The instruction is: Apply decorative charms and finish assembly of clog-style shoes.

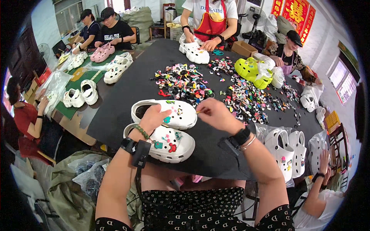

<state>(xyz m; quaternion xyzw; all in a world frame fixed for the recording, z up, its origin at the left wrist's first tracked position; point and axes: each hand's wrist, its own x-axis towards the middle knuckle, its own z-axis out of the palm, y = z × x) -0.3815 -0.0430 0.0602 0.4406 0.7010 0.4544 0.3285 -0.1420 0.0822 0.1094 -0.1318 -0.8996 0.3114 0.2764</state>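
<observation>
In front of me on the black table a pair of white clogs lies side by side, toes to the right. The farther clog (188, 120) has several small charms on its holed upper. My left hand (153, 117) grips this clog near its opening, fingers over the upper. Just off its toe, my right hand (220, 114) pinches something small and yellowish, mostly hidden by the fingers. The nearer clog (180, 151) sits partly under my left wrist and bears a red charm (172, 147), teal charms and a pink one.
Heaps of loose colourful charms (246, 98) spread over the black table (127, 82). Lime green clogs (246, 71) stand beyond them, more white clogs (279, 152) at right. Across the table a person in a red apron (210, 23) handles a white clog. Other people work at left and right.
</observation>
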